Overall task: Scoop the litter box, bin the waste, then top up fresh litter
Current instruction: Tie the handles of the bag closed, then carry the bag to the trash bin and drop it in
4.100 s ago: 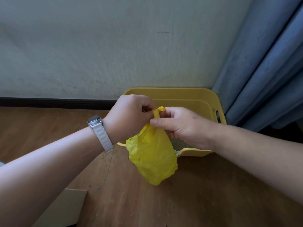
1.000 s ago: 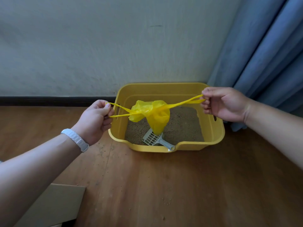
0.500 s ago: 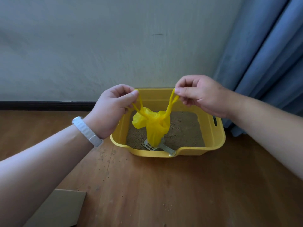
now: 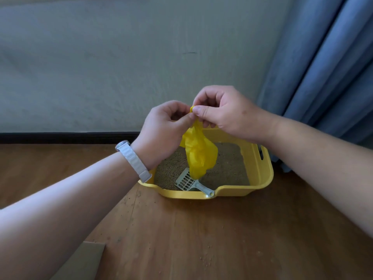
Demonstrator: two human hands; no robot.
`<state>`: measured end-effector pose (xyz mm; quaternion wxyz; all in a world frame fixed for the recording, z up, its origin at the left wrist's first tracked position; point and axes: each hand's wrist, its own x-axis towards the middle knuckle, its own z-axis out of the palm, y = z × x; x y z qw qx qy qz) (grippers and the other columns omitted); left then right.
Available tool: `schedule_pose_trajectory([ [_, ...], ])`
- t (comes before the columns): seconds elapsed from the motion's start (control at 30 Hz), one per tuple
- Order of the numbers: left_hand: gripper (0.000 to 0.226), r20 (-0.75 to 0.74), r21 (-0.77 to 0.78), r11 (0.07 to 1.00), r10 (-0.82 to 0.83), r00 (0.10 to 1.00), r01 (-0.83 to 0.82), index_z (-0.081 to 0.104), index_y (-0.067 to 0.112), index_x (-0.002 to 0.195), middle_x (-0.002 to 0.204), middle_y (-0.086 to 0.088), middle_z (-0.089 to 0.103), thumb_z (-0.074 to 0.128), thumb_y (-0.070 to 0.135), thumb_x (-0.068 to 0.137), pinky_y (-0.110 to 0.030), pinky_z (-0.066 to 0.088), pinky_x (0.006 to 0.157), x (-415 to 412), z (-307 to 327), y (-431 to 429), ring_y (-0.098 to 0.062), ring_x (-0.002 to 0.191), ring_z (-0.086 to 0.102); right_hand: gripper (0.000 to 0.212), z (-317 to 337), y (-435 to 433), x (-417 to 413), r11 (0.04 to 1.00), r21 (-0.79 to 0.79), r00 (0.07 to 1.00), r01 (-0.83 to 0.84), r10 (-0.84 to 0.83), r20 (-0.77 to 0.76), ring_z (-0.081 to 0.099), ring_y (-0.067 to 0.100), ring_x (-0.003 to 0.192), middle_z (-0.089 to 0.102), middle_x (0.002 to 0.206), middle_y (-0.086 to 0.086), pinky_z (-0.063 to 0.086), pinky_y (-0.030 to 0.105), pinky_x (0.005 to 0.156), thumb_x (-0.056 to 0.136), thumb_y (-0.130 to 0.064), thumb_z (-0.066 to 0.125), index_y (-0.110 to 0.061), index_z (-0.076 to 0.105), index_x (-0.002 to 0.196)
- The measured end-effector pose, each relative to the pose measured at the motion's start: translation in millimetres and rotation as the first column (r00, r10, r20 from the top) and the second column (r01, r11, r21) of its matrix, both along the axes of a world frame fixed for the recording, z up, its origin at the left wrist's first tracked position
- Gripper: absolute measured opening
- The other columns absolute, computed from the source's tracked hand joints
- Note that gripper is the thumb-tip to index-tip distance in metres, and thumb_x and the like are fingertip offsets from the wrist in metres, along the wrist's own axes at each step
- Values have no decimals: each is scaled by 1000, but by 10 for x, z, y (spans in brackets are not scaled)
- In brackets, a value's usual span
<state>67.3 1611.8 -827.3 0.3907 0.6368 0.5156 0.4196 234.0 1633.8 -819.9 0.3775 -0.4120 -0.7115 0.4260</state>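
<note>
A small yellow plastic waste bag [image 4: 198,153] hangs in the air above the yellow litter box [image 4: 262,170]. My left hand [image 4: 163,130] and my right hand [image 4: 222,112] meet above it, and both pinch the bag's thin handle ends between thumb and fingers. The bag's body is bunched and narrow below the hands. In the box lies brown litter [image 4: 228,168], with a grey slotted scoop [image 4: 187,182] on it, its handle resting against the box's front rim.
The box stands on a wooden floor [image 4: 201,239] against a pale wall [image 4: 121,67]. A blue curtain [image 4: 323,67] hangs at the right. Litter grains are scattered on the floor in front. A flat pale cardboard piece [image 4: 84,261] lies at the bottom left.
My hands had pulled the bag's handles wide apart to the sides. They then rose and came together, and now the fingertips meet above the bag.
</note>
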Motion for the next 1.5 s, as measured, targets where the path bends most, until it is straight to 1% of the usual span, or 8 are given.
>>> schedule_pose_trajectory([
  [0.17, 9, 45, -41, 999, 10, 999, -8, 69, 16, 80, 76, -9, 66, 69, 17, 89, -37, 48, 68, 58, 36, 17, -17, 70, 57, 6, -71, -18, 129, 998, 19, 998, 54, -55, 25, 55, 12, 69, 61, 77, 5, 47, 32, 63, 90, -17, 65, -11, 65, 92],
  [0.3, 6, 31, -55, 998, -1, 1000, 2, 71, 10, 85, 79, -15, 68, 70, 15, 88, -42, 53, 69, 101, 142, -19, -20, 70, 59, 25, -180, -135, 347, 999, 29, 967, 39, -45, 250, 61, 7, 92, 63, 102, -3, 51, 24, 78, 88, -29, 70, -26, 62, 111],
  [0.67, 8, 139, -26, 1000, 20, 990, -17, 68, 3, 89, 76, -8, 64, 67, 10, 89, -16, 44, 58, 282, 645, 68, -8, 64, 55, 78, -272, -296, 533, 994, -79, 824, 79, -21, 567, 29, 6, 139, 23, 152, -22, 34, 38, 112, 83, -61, 61, -42, 21, 147],
  [0.93, 4, 261, -120, 993, 31, 965, 0, 67, 9, 83, 79, -7, 65, 67, 11, 87, -19, 43, 60, 479, 1474, 311, -11, 67, 56, 80, 214, -122, 472, 931, -195, 874, 308, -196, 444, 40, 16, 130, 38, 147, -4, 35, 31, 100, 83, -53, 68, -33, 25, 148],
  [1.13, 4, 293, -208, 976, 7, 956, 57, 68, 10, 83, 81, -11, 64, 68, 12, 86, -21, 44, 58, 724, 2561, 247, -14, 69, 56, 47, 1003, -252, 558, 848, -405, 939, 342, -319, 125, 54, -9, 96, 56, 107, -26, 40, 4, 74, 84, -36, 74, -37, 46, 122],
  [1.2, 3, 297, -230, 971, 3, 955, 68, 68, 10, 84, 80, -9, 64, 68, 11, 87, -21, 44, 58, 801, 3025, 211, -14, 70, 56, 43, 1349, -314, 631, 825, -460, 938, 329, -343, 57, 58, -10, 99, 61, 110, -23, 44, 5, 78, 86, -36, 73, -34, 49, 123],
  [1.33, 8, 305, -249, 963, -26, 952, 106, 69, 11, 86, 80, -4, 67, 68, 18, 81, -23, 43, 63, 939, 4025, 119, -13, 71, 57, 45, 2198, -478, 770, 805, -536, 936, 254, -345, -75, 59, 7, 118, 65, 125, -8, 46, 36, 103, 92, -35, 67, -24, 53, 133],
  [1.5, 6, 363, -226, 962, -63, 930, 154, 70, 14, 84, 79, -3, 68, 67, 18, 80, -29, 42, 70, 1145, 5251, -136, -14, 74, 58, 38, 3321, -822, 862, 716, -662, 873, 223, -449, -192, 53, -11, 115, 62, 112, -36, 41, 24, 89, 83, -51, 65, -47, 49, 116],
])
